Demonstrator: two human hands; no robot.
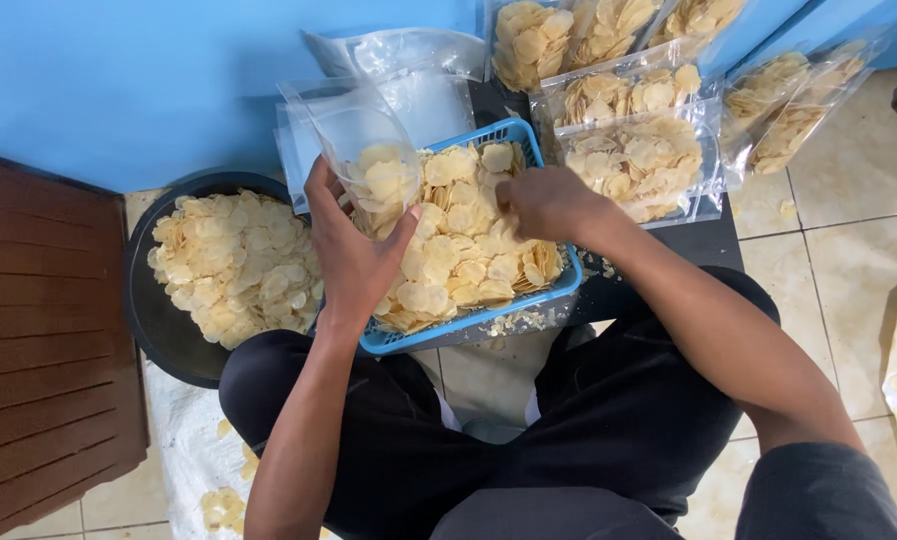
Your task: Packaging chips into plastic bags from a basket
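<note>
My left hand (pixel 353 255) holds a clear plastic bag (pixel 363 145) upright at its lower part; the bag is partly filled with pale yellow chips. My right hand (pixel 543 205) rests with fingers closed on the heap of chips (pixel 458 255) inside a blue plastic basket (pixel 528 295) in front of my crossed legs. Whether the right hand grips chips is hidden under the fingers.
A dark round basin (pixel 153 325) full of the same chips sits at my left. Several filled clear bags (pixel 638 150) lie behind the basket, with empty bags (pixel 418 70) against the blue wall. A brown slatted board (pixel 38 340) is at far left. Loose chips lie on the tiled floor.
</note>
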